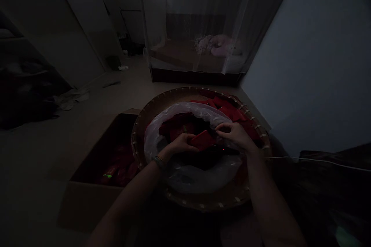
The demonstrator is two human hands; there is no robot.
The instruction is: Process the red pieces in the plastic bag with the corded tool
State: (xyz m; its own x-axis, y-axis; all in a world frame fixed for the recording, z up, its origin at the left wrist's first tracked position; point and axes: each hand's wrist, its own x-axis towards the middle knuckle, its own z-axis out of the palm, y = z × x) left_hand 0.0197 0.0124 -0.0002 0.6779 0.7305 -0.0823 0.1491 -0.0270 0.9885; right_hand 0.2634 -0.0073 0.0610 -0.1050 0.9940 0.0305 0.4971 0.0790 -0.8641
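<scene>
In dim light, my left hand (181,143) grips a small red packet (203,140), perhaps a paper envelope, over an opened white plastic bag (191,183). My right hand (233,133) is closed in a pinch just to the right of the packet; whatever lies between its fingertips is too dark to make out. The bag sits in a round woven bamboo tray (179,94), with dark red items inside the bag. More red packets (228,108) are heaped along the tray's far right side. A tiny red light glows on a dark object below my right hand.
A cardboard box (89,191) holding red packages stands left of the tray. A white cable (321,161) runs from the tray to the right. Behind is a bed (179,52) under a net, and a pale wall (313,65) rises at right. Clothes lie on the left floor.
</scene>
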